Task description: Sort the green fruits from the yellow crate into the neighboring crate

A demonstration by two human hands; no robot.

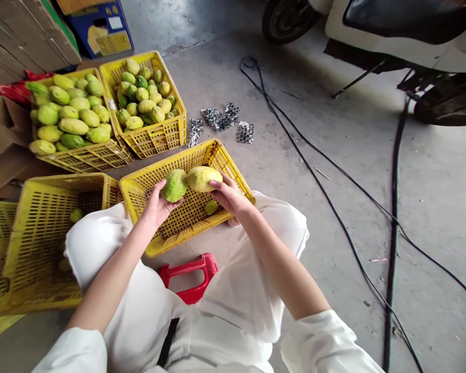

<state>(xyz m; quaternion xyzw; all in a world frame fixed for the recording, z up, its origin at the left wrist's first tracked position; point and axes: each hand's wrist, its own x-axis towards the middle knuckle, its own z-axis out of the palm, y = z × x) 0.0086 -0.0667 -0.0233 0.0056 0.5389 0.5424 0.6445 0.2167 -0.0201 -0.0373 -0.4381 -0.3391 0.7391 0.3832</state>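
My left hand (161,203) is closed around a round green lemon (174,185). In my right hand (230,194) is a longer, pale yellow lemon (203,178), gripped at its right end. The two fruits are side by side and seem to touch. Both hands are above a yellow plastic crate (166,242) between my knees. A small green-yellow fruit (210,207) lies on that crate's slotted floor, below my right hand.
Two yellow crates heaped with lemons (73,126) (142,94) stand at the back left. Another yellow crate (39,228) with a few fruits is by my left knee. A red plastic stool (192,295) shows between my legs. Black cables (330,204) and a scooter (376,52) are to the right.
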